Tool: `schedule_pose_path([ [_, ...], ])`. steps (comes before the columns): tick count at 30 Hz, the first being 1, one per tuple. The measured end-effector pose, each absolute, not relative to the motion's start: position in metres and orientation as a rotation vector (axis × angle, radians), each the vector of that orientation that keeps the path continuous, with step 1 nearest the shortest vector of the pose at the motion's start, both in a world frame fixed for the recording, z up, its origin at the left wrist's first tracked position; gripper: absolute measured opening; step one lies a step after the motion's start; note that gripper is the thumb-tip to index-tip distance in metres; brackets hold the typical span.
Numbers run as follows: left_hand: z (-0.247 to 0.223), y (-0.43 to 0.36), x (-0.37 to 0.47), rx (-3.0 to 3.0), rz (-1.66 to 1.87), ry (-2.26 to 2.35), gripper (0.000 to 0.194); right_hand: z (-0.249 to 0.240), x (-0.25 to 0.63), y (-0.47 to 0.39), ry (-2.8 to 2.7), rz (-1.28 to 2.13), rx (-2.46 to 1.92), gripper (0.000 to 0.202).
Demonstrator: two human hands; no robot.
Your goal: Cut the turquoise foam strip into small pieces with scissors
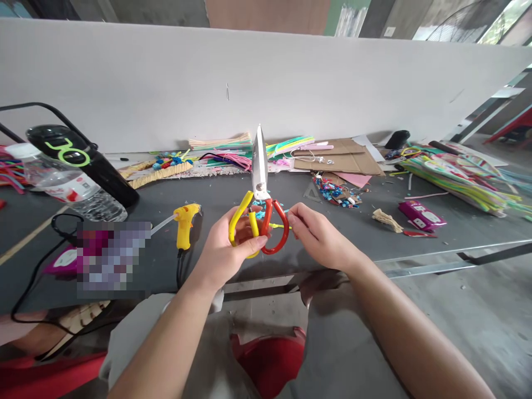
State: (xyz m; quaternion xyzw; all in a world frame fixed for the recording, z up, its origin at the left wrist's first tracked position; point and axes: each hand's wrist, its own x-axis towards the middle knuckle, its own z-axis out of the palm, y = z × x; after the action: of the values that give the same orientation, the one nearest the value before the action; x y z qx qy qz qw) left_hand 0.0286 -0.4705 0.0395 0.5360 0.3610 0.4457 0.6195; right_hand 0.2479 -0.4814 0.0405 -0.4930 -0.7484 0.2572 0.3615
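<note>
Scissors [260, 166] with one yellow and one red handle point upward, blades closed, in my left hand [226, 244], whose thumb lies over the yellow handle. My right hand [313, 235] is closed in a pinch just right of the red handle. A thin yellow-green strip [281, 226] runs behind the red handle to my right fingertips. Small blue pieces [260, 209] show behind the handles, partly hidden. A yellow glue gun [184, 224] lies on the table left of my left hand.
Left are a black bottle [100, 172] and a clear water bottle [87, 191]. Craft stems [457, 183], a purple packet [421, 215] and crumpled beige material [387, 220] lie right. Cardboard [341, 158] rests by the white partition [266, 83]. A black cord [31, 277] hangs left.
</note>
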Motion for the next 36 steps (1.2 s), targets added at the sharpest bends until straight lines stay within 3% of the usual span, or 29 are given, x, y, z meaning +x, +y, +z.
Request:
schedule_pose_path([
  [3,0.039,-0.47,0.027,1.227,1.036,0.835,0.051,0.041,0.248,-0.482,-1.808,0.706,-1.306,0.038],
  [8,0.042,-0.471,0.027,1.237,1.036,0.859,0.054,0.037,0.247,-0.48,-1.697,0.765,-1.14,0.025],
  [27,0.044,-0.472,0.025,1.241,0.947,0.821,0.051,0.04,0.247,-0.477,-1.43,1.097,-1.073,0.024],
  [36,0.039,-0.468,0.025,1.225,0.918,0.709,0.05,0.04,0.234,-0.486,-1.663,1.169,-1.028,0.034],
])
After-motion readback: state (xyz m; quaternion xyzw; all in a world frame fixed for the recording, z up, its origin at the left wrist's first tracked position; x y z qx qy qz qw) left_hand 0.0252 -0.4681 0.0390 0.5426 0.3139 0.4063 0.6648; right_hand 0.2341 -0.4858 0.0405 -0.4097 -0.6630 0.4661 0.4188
